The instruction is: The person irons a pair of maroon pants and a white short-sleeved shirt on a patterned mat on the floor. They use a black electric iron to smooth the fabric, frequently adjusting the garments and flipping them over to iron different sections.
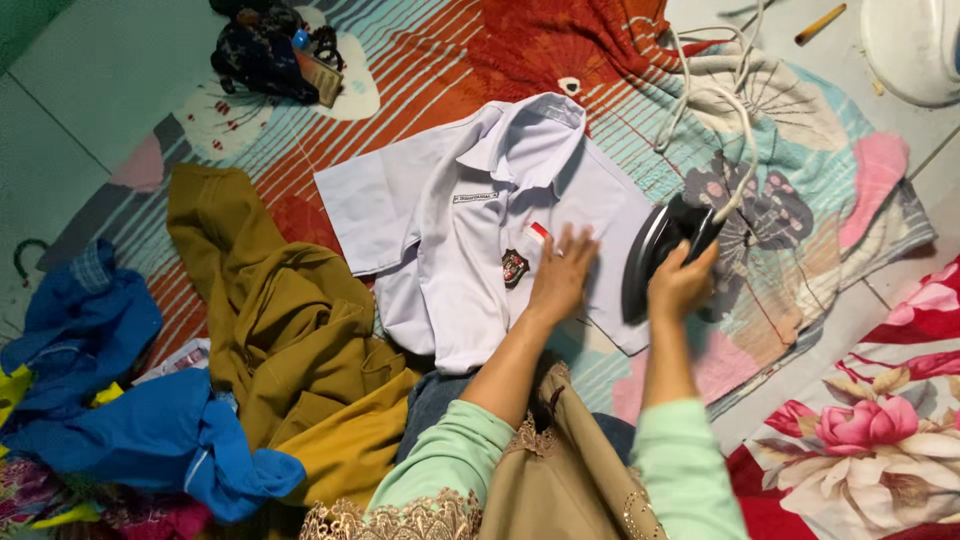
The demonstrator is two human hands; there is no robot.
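Shirt (450,230) first: the white short-sleeved one lies spread face up on the striped and flowered blanket (420,70) in the middle of the scene, collar pointing far, hem toward you, a small dark badge on its chest. Your left hand (562,275) rests flat on the shirt's front just right of that badge, fingers spread and released, gripping nothing, only pressing the cloth. Your right hand (680,282) is clenched around the handle of the dark iron (665,250), which is tipped up on its side at the shirt's right edge, its pale soleplate turned left toward the shirt. From the iron a white cord (735,120) runs to the far right, looping over the blanket.

To the left of the shirt, touching its near sleeve, a mustard-brown garment (290,330) lies crumpled and reaches down toward your lap. Farther left, a heap of bright blue clothes (140,420) sits at the near-left edge, with bits of yellow and pink cloth under it. At the far left of the blanket there is a small dark bundle (265,50) of patterned fabric. An orange-red cloth (570,40) lies bunched just beyond the collar. At the near right, a red fabric with large pink flowers (880,430) covers the floor, apart from the blanket. Your sleeves are light green.
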